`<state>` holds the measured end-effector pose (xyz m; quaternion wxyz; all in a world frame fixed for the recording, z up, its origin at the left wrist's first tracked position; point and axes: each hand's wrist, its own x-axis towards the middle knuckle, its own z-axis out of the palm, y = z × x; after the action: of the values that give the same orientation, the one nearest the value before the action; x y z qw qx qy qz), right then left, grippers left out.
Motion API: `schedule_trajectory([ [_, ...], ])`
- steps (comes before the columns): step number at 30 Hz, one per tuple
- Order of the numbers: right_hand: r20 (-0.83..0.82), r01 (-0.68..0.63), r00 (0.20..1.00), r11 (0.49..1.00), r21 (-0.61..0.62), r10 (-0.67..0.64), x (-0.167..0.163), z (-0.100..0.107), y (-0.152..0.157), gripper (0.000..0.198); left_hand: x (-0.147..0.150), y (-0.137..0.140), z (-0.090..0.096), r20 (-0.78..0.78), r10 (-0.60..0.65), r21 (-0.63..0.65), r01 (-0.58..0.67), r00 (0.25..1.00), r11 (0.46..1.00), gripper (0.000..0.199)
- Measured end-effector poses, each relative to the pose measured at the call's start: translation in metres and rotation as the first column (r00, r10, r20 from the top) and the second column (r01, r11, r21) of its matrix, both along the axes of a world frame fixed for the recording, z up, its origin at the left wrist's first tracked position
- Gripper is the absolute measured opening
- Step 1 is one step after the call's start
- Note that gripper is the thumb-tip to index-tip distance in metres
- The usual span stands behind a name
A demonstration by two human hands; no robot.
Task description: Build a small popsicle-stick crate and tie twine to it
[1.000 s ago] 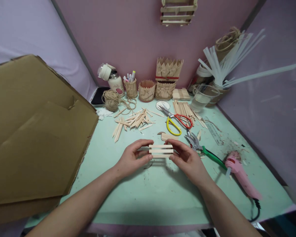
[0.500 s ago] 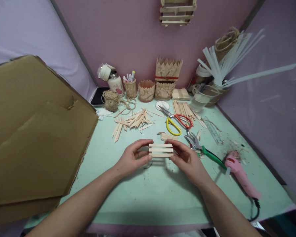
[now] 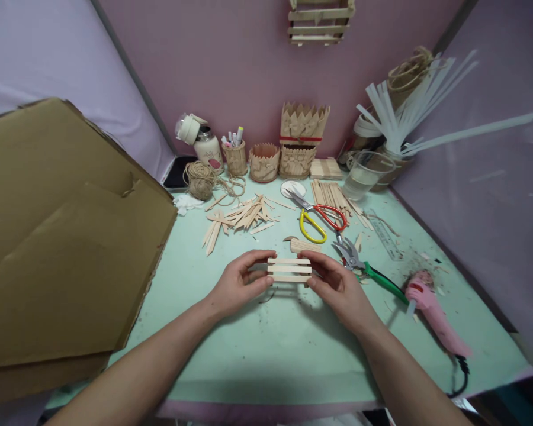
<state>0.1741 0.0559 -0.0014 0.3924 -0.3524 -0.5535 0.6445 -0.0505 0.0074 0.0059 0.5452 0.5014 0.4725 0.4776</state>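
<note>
A small slatted piece of pale wooden sticks (image 3: 289,270), three slats with gaps between them, is held level just over the table. My left hand (image 3: 244,277) grips its left end between thumb and fingers. At the right end, my right hand (image 3: 335,283) pinches it the same way. What joins the slats underneath is hidden. Just behind the piece lies a small bundle of cut sticks (image 3: 305,245). Pruning shears (image 3: 373,273) with a green handle rest to the right of my right hand.
Cut wood pieces (image 3: 249,216), red-and-yellow scissors (image 3: 313,216) and a stack of sticks (image 3: 328,195) lie farther back. A pink glue gun (image 3: 437,316) is at the right. Cardboard (image 3: 71,236) stands at the left. A plastic cup (image 3: 359,180) holds liquid near glue sticks (image 3: 395,127).
</note>
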Motion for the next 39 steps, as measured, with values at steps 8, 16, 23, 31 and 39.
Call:
schedule_trajectory([
  [8, 0.008, 0.02, 1.0, 1.0, 0.004, -0.02, 0.0, 0.0, -0.001, 0.038, 0.001, 0.0, 0.002, -0.016, 0.025, 0.002, -0.025, 1.0, 1.0, 0.041],
  [16, 0.021, 0.011, 1.0, 1.0, 0.004, -0.011, -0.001, 0.002, -0.001, 0.038, 0.002, 0.0, 0.004, -0.031, 0.031, 0.019, -0.03, 0.999, 0.999, 0.039],
  [23, 0.039, -0.002, 0.999, 1.0, 0.025, 0.001, 0.0, 0.004, -0.001, 0.039, 0.001, 0.0, 0.003, -0.046, 0.015, 0.034, -0.013, 0.999, 0.999, 0.039],
  [31, 0.216, -0.034, 0.976, 0.964, 0.262, -0.024, -0.003, 0.001, -0.005, 0.048, -0.007, 0.002, -0.003, -0.22, -0.052, 0.144, 0.085, 0.974, 0.986, 0.055],
  [39, 0.466, -0.146, 0.878, 0.861, 0.487, -0.114, -0.001, -0.004, 0.0, 0.053, -0.012, 0.008, -0.007, -0.623, 0.007, 0.245, 0.187, 0.782, 0.951, 0.052],
])
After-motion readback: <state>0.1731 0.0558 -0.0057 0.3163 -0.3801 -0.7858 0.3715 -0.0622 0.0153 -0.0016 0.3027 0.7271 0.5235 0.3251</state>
